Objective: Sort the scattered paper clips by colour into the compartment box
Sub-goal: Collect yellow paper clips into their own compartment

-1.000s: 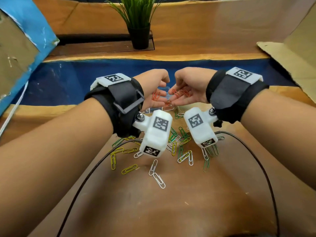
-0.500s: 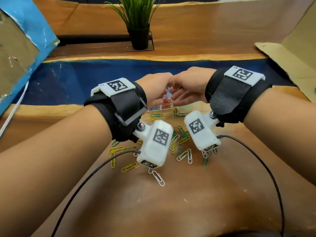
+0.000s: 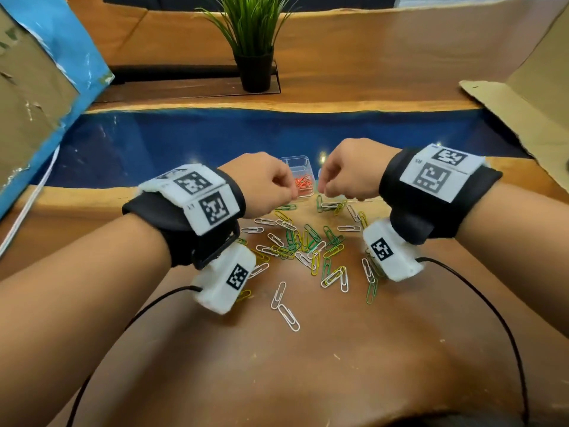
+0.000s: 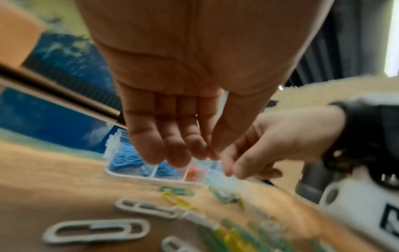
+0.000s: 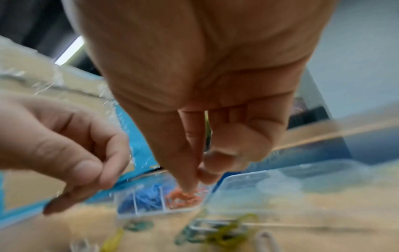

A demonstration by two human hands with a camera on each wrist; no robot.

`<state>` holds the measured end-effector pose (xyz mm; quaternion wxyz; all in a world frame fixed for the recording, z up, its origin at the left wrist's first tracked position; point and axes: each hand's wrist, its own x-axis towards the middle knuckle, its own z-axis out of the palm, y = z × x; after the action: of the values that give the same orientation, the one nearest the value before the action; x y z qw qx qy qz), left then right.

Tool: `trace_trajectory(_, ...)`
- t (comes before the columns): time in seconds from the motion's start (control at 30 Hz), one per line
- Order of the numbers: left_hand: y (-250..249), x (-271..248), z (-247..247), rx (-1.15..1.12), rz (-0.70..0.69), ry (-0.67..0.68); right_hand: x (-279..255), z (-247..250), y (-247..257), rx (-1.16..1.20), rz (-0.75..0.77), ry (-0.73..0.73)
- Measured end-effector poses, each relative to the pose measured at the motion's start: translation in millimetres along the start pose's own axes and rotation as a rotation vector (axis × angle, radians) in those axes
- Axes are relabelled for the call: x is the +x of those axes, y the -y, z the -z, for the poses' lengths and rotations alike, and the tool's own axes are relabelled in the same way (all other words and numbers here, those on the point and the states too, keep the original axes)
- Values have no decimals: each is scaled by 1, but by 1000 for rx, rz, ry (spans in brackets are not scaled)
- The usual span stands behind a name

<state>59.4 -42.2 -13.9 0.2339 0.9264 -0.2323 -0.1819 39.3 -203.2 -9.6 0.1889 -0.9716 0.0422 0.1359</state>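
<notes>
A clear compartment box [image 3: 297, 158] sits at the far edge of the wooden table, with red clips [image 3: 304, 184] in one cell. The left wrist view shows blue clips [image 4: 125, 160] in the cells beside the red clips [image 4: 195, 173]. White, green and yellow paper clips [image 3: 308, 245] lie scattered in front of the box. My left hand [image 3: 289, 195] hovers just left of the red cell, fingers loosely extended [image 4: 194, 153], and holds nothing. My right hand [image 3: 326, 192] hangs to the right, with thumb and forefinger tips [image 5: 190, 184] close together above the red clips [image 5: 183, 197]. No clip shows between them.
A potted plant [image 3: 252, 57] stands at the back. A blue-faced cardboard sheet [image 3: 46, 87] leans at the left and plain cardboard [image 3: 523, 97] lies at the right. Black cables [image 3: 492, 303] trail from both wrist cameras. Two white clips [image 3: 288, 317] lie nearest me.
One second ago both hands held red clips together over the box. The red clips now lie in the box, and the hands have parted and drawn back toward the pile.
</notes>
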Motion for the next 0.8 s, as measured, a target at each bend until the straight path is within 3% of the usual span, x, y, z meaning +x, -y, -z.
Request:
trace_trajectory(0.17, 2, 3, -9, 307, -53, 26, -10, -9, -6, -275, 33, -23)
trace_trajectory(0.43, 11, 5, -12, 395, -33, 34, -11, -20, -10, -370, 34, -35)
trace_trajectory(0.6, 12, 5, -10, 397, -35, 38, -17, -18, -8, -265, 97, 20)
trace_trajectory(0.8, 10, 9, -13, 455, -52, 44, -19, -19, -6, 126, 69, 121)
